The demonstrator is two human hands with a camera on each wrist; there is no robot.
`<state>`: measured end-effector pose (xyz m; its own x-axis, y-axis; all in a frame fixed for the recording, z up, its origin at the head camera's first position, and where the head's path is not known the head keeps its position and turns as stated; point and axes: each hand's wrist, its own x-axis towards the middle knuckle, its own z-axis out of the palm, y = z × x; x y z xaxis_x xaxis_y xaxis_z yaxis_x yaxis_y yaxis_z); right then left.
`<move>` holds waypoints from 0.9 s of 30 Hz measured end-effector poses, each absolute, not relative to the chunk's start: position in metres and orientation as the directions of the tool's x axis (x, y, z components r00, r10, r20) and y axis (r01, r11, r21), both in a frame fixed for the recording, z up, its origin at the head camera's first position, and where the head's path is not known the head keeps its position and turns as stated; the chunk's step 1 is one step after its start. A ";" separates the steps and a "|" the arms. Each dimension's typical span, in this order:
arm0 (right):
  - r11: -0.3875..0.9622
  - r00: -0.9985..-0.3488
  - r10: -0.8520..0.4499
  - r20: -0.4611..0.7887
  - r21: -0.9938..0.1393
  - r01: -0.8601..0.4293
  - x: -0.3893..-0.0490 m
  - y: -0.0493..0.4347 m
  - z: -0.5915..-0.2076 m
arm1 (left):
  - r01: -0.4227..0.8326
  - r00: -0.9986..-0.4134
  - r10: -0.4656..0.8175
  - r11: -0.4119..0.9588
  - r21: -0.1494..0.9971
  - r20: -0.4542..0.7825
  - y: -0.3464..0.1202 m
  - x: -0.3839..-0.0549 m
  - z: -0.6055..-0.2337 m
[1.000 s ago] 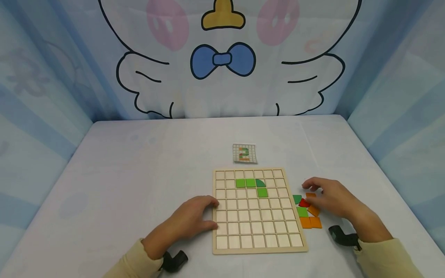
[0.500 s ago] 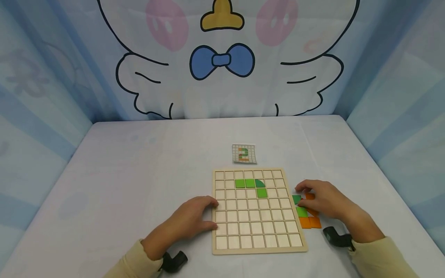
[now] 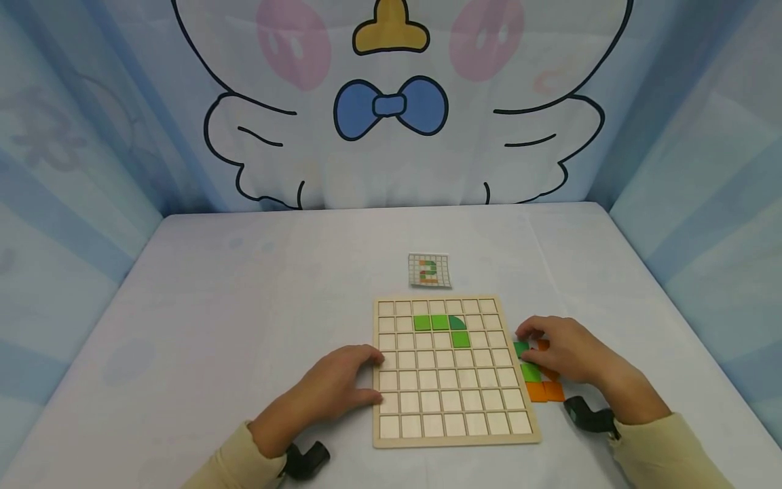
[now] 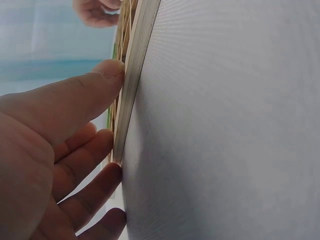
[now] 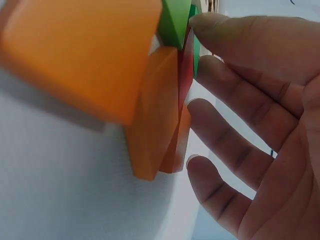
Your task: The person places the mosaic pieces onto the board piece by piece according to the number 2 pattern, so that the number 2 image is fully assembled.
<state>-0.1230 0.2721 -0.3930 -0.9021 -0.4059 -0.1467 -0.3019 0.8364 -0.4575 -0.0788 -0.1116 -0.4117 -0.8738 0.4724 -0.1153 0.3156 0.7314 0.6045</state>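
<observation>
A wooden grid board lies flat on the table, with light green tiles and a dark green rounded tile in its upper cells. My left hand rests against the board's left edge; in the left wrist view its thumb and fingertips touch that edge. Beside the right edge, my right hand reaches over loose tiles. Its thumb and forefinger are at the edges of another dark green tile; a firm pinch is not visible. A red tile shows beneath that hand in the right wrist view.
Orange tiles and a light green tile lie close to the board's right side. Behind the board is a small pattern card. White cloth covers the table; a printed curtain stands behind.
My right hand has shifted left over the loose tiles, its thumb and forefinger now at the dark green tile. The left hand keeps its place on the board.
</observation>
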 end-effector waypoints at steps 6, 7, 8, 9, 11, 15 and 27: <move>0.831 -0.906 -0.406 -0.121 -0.462 -0.310 -0.122 0.269 -0.395 | 0.318 -0.873 0.474 0.730 0.605 -0.114 -0.112 -0.079 -0.412; 0.829 -0.906 -0.407 -0.118 -0.463 -0.312 -0.122 0.269 -0.395 | 0.319 -0.873 0.475 0.730 0.605 -0.113 -0.112 -0.079 -0.412; 0.829 -0.905 -0.408 -0.119 -0.464 -0.313 -0.122 0.268 -0.395 | 0.319 -0.873 0.475 0.729 0.605 -0.113 -0.112 -0.079 -0.412; 0.829 -0.905 -0.408 -0.120 -0.465 -0.312 -0.123 0.267 -0.395 | 0.319 -0.872 0.475 0.729 0.606 -0.113 -0.112 -0.079 -0.412; 0.830 -0.905 -0.406 -0.127 -0.465 -0.308 -0.123 0.266 -0.395 | 0.318 -0.872 0.476 0.729 0.606 -0.115 -0.112 -0.079 -0.412; 0.833 -0.903 -0.407 -0.139 -0.462 -0.304 -0.124 0.265 -0.395 | 0.314 -0.872 0.474 0.731 0.606 -0.120 -0.111 -0.079 -0.412; 0.840 -0.902 -0.404 -0.151 -0.453 -0.300 -0.126 0.263 -0.396 | 0.308 -0.873 0.471 0.731 0.609 -0.124 -0.112 -0.079 -0.412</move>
<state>-0.1265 0.2629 -0.3956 -0.9022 -0.4039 -0.1515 -0.2999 0.8396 -0.4528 -0.0792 -0.1117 -0.4116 -0.8732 0.4713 -0.1240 0.3082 0.7312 0.6086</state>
